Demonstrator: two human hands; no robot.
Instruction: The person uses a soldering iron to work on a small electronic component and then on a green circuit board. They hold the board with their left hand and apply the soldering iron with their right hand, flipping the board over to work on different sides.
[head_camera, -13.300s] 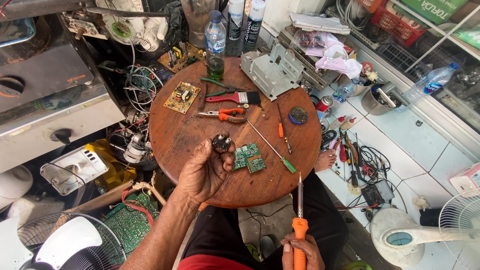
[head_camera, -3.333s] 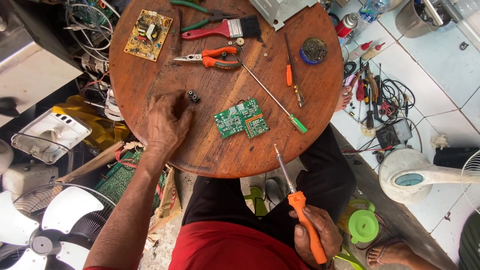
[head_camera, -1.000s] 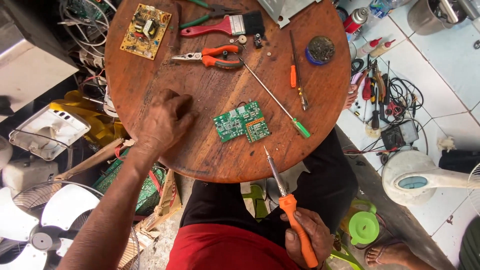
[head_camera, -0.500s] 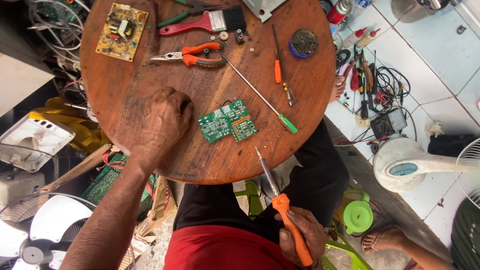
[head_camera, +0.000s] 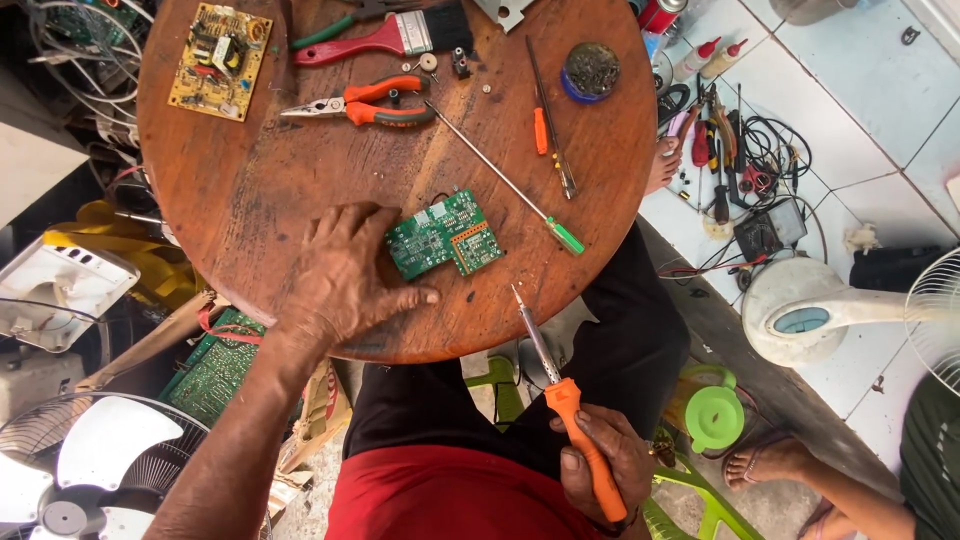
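Soldering not yet begun: iron poised short of the board.

Left hand (head_camera: 345, 275) flat and released on the round wooden tabletop (head_camera: 250, 190), fingertips just beside the green circuit board (head_camera: 445, 233); right hand (head_camera: 600, 460) clenched around the orange soldering iron (head_camera: 565, 405), tip raised near the tabletop's edge, apart from the board. Judged from that, joint work left to do. Farther up: orange pliers (head_camera: 365, 100), red-handled brush (head_camera: 385, 35), green-handled screwdriver (head_camera: 500, 180), yellow circuit board (head_camera: 220, 60). Below and around: white tiled floor (head_camera: 850, 90) strewn with tools and cables, white fan base (head_camera: 810, 310), fan blades (head_camera: 90, 470).
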